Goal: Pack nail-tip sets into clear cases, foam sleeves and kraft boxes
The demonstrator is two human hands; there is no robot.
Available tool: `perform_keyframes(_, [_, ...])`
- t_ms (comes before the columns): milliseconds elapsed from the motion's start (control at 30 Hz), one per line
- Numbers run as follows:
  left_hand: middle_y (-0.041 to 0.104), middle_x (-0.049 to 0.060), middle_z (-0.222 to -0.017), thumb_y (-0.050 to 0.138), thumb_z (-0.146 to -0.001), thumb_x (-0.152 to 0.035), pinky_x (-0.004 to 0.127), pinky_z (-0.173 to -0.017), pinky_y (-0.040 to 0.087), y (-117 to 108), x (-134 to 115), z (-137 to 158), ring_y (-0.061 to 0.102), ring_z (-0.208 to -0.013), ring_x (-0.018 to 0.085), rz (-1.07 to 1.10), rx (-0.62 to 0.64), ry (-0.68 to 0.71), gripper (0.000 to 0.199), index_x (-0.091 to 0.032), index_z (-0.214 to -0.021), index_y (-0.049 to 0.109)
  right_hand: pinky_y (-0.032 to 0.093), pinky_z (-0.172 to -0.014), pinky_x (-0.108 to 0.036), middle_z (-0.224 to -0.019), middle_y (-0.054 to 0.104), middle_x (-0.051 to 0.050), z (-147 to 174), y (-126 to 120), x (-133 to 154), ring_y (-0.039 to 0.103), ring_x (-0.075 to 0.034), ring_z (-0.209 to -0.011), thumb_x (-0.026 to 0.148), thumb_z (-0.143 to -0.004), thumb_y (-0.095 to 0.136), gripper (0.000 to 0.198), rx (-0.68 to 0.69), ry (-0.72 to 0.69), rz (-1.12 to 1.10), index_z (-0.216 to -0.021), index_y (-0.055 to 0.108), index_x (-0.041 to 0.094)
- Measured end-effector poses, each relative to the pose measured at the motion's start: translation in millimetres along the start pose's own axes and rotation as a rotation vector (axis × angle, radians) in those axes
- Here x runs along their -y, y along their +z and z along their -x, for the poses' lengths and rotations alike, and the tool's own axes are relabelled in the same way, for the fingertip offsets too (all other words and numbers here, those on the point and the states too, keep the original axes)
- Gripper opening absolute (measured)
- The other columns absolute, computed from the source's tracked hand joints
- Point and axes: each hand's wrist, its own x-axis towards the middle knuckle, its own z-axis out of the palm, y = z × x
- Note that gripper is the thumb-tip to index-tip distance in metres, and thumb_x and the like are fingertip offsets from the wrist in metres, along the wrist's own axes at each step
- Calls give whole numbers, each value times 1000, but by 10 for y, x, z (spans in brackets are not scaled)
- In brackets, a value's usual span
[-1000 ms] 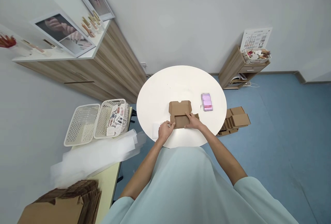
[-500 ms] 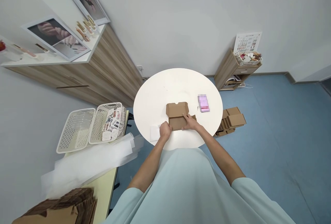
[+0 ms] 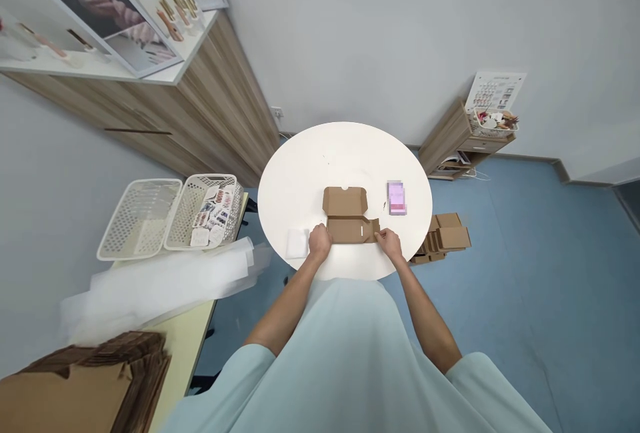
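A brown cardboard box (image 3: pixel 345 229) lies partly folded on the round white table (image 3: pixel 345 146), its lid standing away from me. At the box's left end, my left hand (image 3: pixel 320 243) is closed with its fingers gripping the side wall. My right hand (image 3: pixel 389 243) pinches the side flap (image 3: pixel 375 229), which sticks out at the right end. Left of my left hand lies a flat white packet (image 3: pixel 297 243). A pixelated purple and pink item (image 3: pixel 397 198) rests right of the lid.
On the left side table (image 3: pixel 193 346) are white baskets (image 3: pixel 140 219), one holding small cards, white sheets (image 3: pixel 175 283) and stacked flat cardboard (image 3: pixel 85 386). Folded brown boxes (image 3: pixel 445 236) stand low at the right. A wooden cabinet (image 3: pixel 225 106) and a small shelf unit (image 3: pixel 450 133) flank the table.
My right hand has moved from inside the box out to the right flap, which now extends outward. My left hand stays at the left end. The view has shifted slightly.
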Motion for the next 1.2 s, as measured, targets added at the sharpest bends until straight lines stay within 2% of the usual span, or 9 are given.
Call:
perform_keyframes(167, [71, 16, -109, 50, -97, -9, 36, -83, 48, -20, -38, 26, 68, -101, 29, -15, 0, -13, 17, -15, -101, 65, 47, -77, -26, -102, 80, -9, 70, 104, 239, 73, -21, -95, 27, -102, 56, 19, -16, -61, -6, -103, 72, 17])
perform_keyframes(367, [70, 16, -109, 50, -96, -8, 36, -79, 47, -26, -55, 81, 68, -97, 29, -24, 5, -12, 18, -14, -102, 65, 48, -82, -26, -103, 80, -11, 89, 116, 580, 74, -23, -102, 43, -105, 61, 29, 75, -134, 73, -103, 75, 18])
perform_keyframes(467, [70, 16, -109, 50, -97, -9, 36, -80, 47, -23, -51, 99, 68, -98, 29, -26, 6, -6, 17, -15, -103, 65, 49, -81, -26, -104, 80, -12, 59, 135, 655, 75, -22, -103, 35, -106, 59, 25, 58, -86, 227, -109, 75, 16])
perform_keyframes(600, [70, 16, -108, 51, -97, -11, 36, -81, 47, -17, -50, 116, 68, -98, 29, -26, 6, -2, 16, -15, -103, 65, 49, -76, -29, -99, 79, -17, 27, 210, 750, 76, -26, -96, 19, -103, 57, 22, 59, -39, 335, -103, 77, 12])
perform_keyframes(800, [70, 15, -108, 51, -98, -13, 36, -79, 47, -29, -51, 149, 69, -99, 30, -42, 10, -10, 16, -16, -103, 65, 51, -83, -29, -112, 77, -24, 44, 306, 909, 76, -28, -108, 4, -99, 54, 28, 49, -28, 419, -115, 75, 8])
perform_keyframes(933, [71, 14, -109, 52, -99, -17, 35, -79, 47, -18, -54, 172, 69, -102, 30, -35, 3, -28, 14, -18, -103, 65, 51, -83, -29, -114, 77, -23, 73, 266, 937, 75, -28, -109, 7, -101, 52, 27, 56, -26, 446, -115, 75, 8])
perform_keyframes(1033, [72, 13, -109, 58, -100, -31, 35, -80, 48, -22, 5, 205, 70, -102, 29, 36, -13, -31, 12, -20, -102, 65, 51, -83, -29, -116, 76, -24, 106, 188, 930, 75, -27, -109, 14, -104, 53, 24, 69, -22, 453, -114, 74, 9])
perform_keyframes(1133, [73, 9, -111, 64, -99, -48, 35, -85, 49, -81, 219, 247, 70, -104, 28, 146, -84, -52, 27, -23, -108, 64, 51, -85, -31, -119, 74, -25, 179, 75, 881, 73, -30, -112, 34, -108, 55, 32, 65, -20, 441, -117, 71, 8])
perform_keyframes(1200, [72, 9, -117, 67, -97, -50, 35, -90, 50, -146, 453, 273, 69, -108, 27, 179, -175, -100, 33, -24, -116, 62, 49, -84, -32, -114, 75, -22, 255, -4, 825, 73, -29, -110, 42, -109, 52, 37, 34, -14, 408, -115, 71, 10])
